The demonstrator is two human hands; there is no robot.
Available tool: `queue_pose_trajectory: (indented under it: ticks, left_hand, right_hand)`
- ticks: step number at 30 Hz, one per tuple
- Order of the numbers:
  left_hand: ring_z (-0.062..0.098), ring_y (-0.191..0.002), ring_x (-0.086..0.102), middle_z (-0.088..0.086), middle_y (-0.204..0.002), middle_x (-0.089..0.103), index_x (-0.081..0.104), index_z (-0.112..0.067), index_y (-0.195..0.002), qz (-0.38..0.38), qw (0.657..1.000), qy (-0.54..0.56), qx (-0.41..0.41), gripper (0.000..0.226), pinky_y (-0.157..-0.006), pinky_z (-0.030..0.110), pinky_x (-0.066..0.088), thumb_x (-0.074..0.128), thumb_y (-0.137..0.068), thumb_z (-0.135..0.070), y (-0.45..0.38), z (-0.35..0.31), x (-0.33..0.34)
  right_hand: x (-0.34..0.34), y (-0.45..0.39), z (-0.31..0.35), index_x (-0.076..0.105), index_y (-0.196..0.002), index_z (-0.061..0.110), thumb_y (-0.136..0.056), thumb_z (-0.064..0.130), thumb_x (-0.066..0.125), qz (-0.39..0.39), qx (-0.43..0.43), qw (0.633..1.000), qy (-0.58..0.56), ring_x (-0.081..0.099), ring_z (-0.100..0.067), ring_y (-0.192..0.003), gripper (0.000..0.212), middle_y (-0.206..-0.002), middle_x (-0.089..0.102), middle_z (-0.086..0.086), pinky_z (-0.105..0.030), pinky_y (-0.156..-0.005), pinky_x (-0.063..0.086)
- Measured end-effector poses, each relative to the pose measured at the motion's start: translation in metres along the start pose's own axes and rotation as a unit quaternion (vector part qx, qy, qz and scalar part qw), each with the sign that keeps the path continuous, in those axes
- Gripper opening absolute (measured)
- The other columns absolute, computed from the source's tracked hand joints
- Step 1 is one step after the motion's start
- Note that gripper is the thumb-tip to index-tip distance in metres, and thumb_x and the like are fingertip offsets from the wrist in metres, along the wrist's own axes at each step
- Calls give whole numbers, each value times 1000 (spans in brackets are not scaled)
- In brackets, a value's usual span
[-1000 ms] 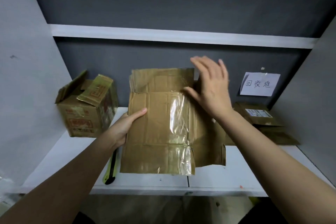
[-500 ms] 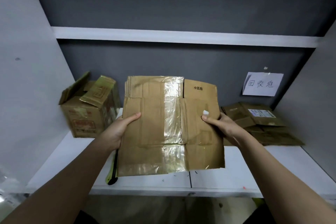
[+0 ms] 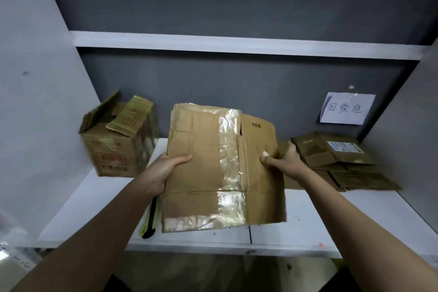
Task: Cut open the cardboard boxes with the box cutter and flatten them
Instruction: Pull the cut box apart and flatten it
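A flattened brown cardboard box (image 3: 203, 173) with shiny clear tape down its middle is held up above the white table (image 3: 331, 225). My left hand (image 3: 163, 170) grips its left edge, thumb on the front. My right hand (image 3: 282, 161) pinches its right edge, thumb on the front. A yellow and black box cutter (image 3: 149, 223) lies on the table below the left hand, partly hidden by the cardboard. An upright cardboard box (image 3: 113, 147) with its top flaps open stands at the back left.
A pile of flattened boxes (image 3: 339, 163) lies at the back right, under a white paper sign (image 3: 346, 109) taped to the dark back wall. Grey side walls close in left and right. A white shelf (image 3: 237, 45) runs overhead.
My right hand came down from the top of the cardboard and took hold of its right edge. The flattened box has been lifted off the table and shifted slightly right.
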State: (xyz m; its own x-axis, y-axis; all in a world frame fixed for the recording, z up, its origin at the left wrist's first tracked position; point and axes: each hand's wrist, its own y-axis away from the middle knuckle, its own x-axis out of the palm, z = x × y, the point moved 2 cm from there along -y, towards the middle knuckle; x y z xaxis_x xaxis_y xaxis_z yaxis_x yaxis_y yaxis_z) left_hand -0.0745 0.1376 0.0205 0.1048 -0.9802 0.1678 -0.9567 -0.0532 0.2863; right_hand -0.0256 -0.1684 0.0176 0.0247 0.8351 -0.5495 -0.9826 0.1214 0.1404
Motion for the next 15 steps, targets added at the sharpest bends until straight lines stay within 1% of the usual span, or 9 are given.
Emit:
queue_pose_trajectory:
  ticks: [2, 5, 7, 9, 10, 11, 12, 14, 15]
  left_hand:
    - [28, -86, 68, 12, -92, 73, 66, -7, -104, 9, 1000, -24, -5, 23, -80, 39, 54, 70, -82, -11, -1, 2, 5]
    - [29, -87, 68, 13, -95, 73, 64, -5, -111, 27, 999, -36, -18, 31, -76, 37, 54, 70, -82, -13, -1, 8, 7]
    - [31, -90, 67, 14, -98, 72, 64, -6, -114, 24, 999, -21, -25, 34, -81, 41, 54, 70, -82, -15, 1, 10, 3]
    - [33, -93, 67, 16, -100, 72, 65, -6, -115, 7, 999, 4, -33, 37, -84, 44, 53, 71, -80, -17, 2, 9, -6]
    - [33, -92, 67, 16, -99, 72, 65, -7, -114, -2, 999, 17, -36, 37, -81, 44, 54, 72, -79, -19, 2, 8, -12]
    - [32, -89, 67, 16, -97, 72, 66, -8, -111, -10, 999, 29, -38, 35, -75, 41, 56, 71, -79, -20, 1, 7, -17]
    - [31, -86, 68, 15, -93, 73, 67, -9, -109, -16, 998, 36, -39, 32, -67, 38, 57, 70, -80, -21, 1, 5, -20]
    - [28, -75, 69, 13, -83, 74, 67, -9, -104, -24, 998, 41, -46, 26, -56, 34, 58, 68, -82, -22, 0, 3, -22]
    - [27, -69, 70, 12, -79, 73, 66, -9, -103, -27, 998, 38, -52, 24, -53, 33, 57, 67, -83, -22, -1, 3, -21]
  right_hand:
    - [6, 1, 13, 11, -150, 18, -76, 47, 74, -88, -81, 984, 129, 33, -33, -135, 101, -150, 26, -13, -47, -106, 35]
    - [14, 7, 43, 25, -147, 22, -84, 48, 63, -164, -207, 947, 181, 34, -26, -134, 77, -147, 32, -5, -46, -107, 30]
    - [10, 4, 44, 27, -146, 22, -84, 47, 62, -209, -186, 949, 148, 32, -26, -136, 75, -148, 32, -4, -47, -107, 27]
    - [-1, 2, 30, 19, -149, 20, -79, 52, 67, -228, -92, 968, 58, 31, -29, -137, 90, -151, 28, -8, -49, -108, 28]
    - [-7, 1, 18, 14, -150, 18, -74, 55, 71, -193, -38, 980, -3, 32, -31, -137, 101, -152, 27, -9, -49, -108, 30]
    - [-10, 0, 3, 13, -150, 17, -70, 57, 74, -121, 8, 991, -62, 36, -31, -134, 109, -151, 30, -9, -46, -107, 33]
    - [-10, 2, -9, 19, -149, 15, -66, 59, 77, -19, 39, 993, -109, 45, -29, -129, 111, -146, 39, -8, -42, -104, 37]
    - [-7, 12, -26, 44, -137, 13, -58, 59, 82, 169, 67, 970, -161, 61, -25, -113, 99, -129, 60, -7, -40, -98, 46]
    - [-4, 14, -30, 51, -131, 12, -59, 52, 84, 209, 57, 957, -191, 64, -24, -108, 89, -121, 66, -7, -40, -96, 48]
